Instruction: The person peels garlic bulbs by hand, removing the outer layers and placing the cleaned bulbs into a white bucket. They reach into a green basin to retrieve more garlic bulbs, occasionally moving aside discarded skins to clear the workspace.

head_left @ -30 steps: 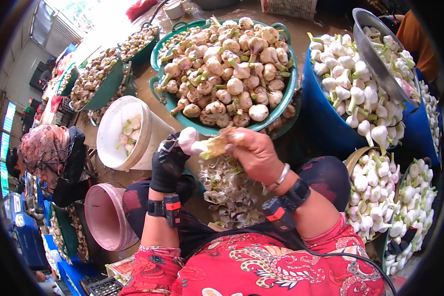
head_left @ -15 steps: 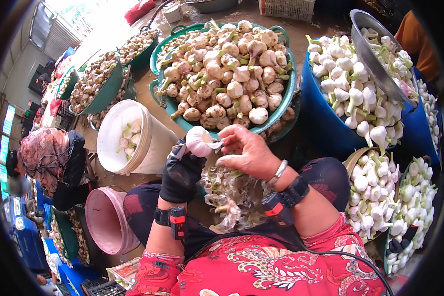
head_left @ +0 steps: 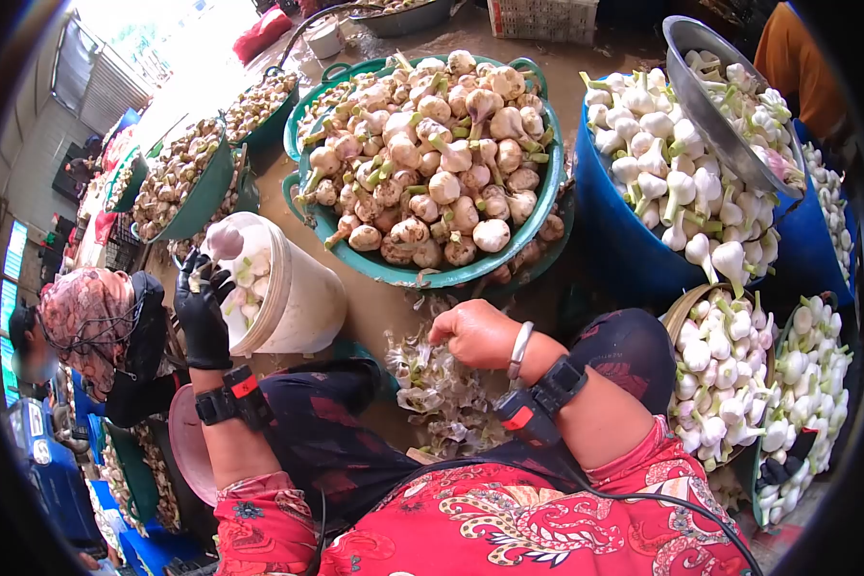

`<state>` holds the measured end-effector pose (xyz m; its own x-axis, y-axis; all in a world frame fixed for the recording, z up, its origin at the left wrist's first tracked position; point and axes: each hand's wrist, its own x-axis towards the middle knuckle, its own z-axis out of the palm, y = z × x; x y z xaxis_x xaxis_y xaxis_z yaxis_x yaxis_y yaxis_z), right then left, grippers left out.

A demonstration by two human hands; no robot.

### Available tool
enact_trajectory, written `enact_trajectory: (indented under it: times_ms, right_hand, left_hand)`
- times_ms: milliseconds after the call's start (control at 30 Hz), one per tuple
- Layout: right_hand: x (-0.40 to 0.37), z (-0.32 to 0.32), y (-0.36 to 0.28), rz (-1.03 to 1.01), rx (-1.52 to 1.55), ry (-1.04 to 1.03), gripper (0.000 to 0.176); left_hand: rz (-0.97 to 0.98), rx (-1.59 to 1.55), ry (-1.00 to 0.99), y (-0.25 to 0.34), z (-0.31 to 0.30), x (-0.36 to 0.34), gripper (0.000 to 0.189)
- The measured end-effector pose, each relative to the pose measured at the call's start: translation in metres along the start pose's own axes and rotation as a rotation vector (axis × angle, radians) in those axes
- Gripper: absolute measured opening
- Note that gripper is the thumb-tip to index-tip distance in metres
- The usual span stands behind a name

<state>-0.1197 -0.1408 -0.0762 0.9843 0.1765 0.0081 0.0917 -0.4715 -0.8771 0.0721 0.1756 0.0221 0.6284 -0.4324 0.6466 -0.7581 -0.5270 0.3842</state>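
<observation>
My left hand (head_left: 204, 322), in a black glove, is raised at the rim of the white bucket (head_left: 302, 293). Its fingers are closed at the stem end of a garlic bulb (head_left: 224, 240), which is slightly blurred. Several pale bulbs (head_left: 252, 281) lie inside that bucket. My bare right hand (head_left: 482, 332) is curled closed above a heap of papery garlic skins (head_left: 442, 384) between my knees. What its fingers hold, if anything, is hidden. Ahead of both hands stands a green tub (head_left: 432, 276) heaped with unpeeled garlic (head_left: 442, 187).
At right, a blue barrel (head_left: 610, 206) holds peeled bulbs, with a metal basin (head_left: 715, 96) tilted on top. Baskets of white garlic (head_left: 725, 374) stand beside my right knee. A pink bucket (head_left: 190, 442) is by my left forearm. Another person (head_left: 91, 326) sits at left.
My left hand has moved left with the garlic bulb, from before my chest to the white bucket. My right hand has come away from the bulb, lowered slightly and curled closed.
</observation>
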Motion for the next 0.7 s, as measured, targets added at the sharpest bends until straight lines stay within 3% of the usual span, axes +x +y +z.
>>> enact_trajectory:
  times_ms: [33, 100, 133, 167, 200, 233, 267, 300, 400, 500, 533, 567, 633, 667, 700]
  right_hand:
    - [0.004, -0.001, -0.006, 0.085, 0.008, -0.043, 0.023]
    - [0.006, -0.014, -0.019, 0.125, 0.086, -0.010, 0.022]
    - [0.007, -0.018, -0.022, 0.162, 0.164, 0.014, 0.022]
    - [0.010, -0.015, -0.017, 0.160, 0.160, 0.018, 0.022]
    - [0.012, -0.008, -0.006, 0.133, 0.240, 0.119, 0.022]
    - [0.011, -0.004, 0.001, 0.107, 0.318, 0.222, 0.022]
    - [0.009, -0.003, 0.003, 0.085, 0.231, 0.275, 0.024]
    - [0.007, -0.005, 0.004, 0.087, 0.223, 0.283, 0.024]
    - [0.006, -0.019, 0.003, 0.383, 0.543, 0.274, 0.026]
    - [0.011, -0.022, 0.003, 0.394, 0.786, 0.369, 0.030]
    - [0.014, -0.021, 0.006, 0.390, 0.786, 0.355, 0.050]
    - [0.017, -0.016, 0.005, 0.393, 0.796, 0.354, 0.050]
    - [0.020, -0.007, -0.008, 0.295, 1.133, 0.474, 0.074]
    - [0.019, -0.006, -0.005, 0.249, 1.251, 0.260, 0.089]
    - [0.018, -0.005, -0.015, 0.236, 1.340, 0.291, 0.080]
  left_hand:
    - [-0.541, -0.609, 0.130, 0.000, 0.008, 0.000, 0.035]
    - [-0.532, -0.516, -0.045, 0.026, 0.039, 0.001, 0.032]
    - [-0.402, -0.379, -0.156, 0.011, 0.071, -0.011, 0.030]
    - [-0.264, -0.410, -0.254, 0.041, 0.097, -0.013, 0.030]
    - [-0.302, -0.384, -0.363, 0.058, 0.125, -0.018, 0.031]
    - [-0.129, -0.345, -0.405, 0.054, 0.158, -0.020, 0.035]
    - [-0.238, -0.254, -0.490, 0.074, 0.172, -0.014, 0.048]
    - [-0.121, -0.088, -0.536, 0.076, 0.190, -0.006, 0.054]
    - [-0.159, 0.014, -0.587, 0.083, 0.223, 0.005, 0.058]
    - [-0.155, -0.062, -0.573, 0.075, 0.233, 0.005, 0.048]
    - [-0.232, -0.331, -0.514, 0.084, 0.222, 0.002, 0.043]
    - [-0.312, -0.596, -0.450, 0.092, 0.211, -0.002, 0.039]
    - [-0.322, -0.688, -0.436, 0.125, 0.181, -0.015, 0.036]
    - [-0.448, -0.887, -0.462, 0.134, 0.173, -0.028, 0.035]
    - [-0.574, -1.088, -0.479, 0.140, 0.165, -0.038, 0.035]
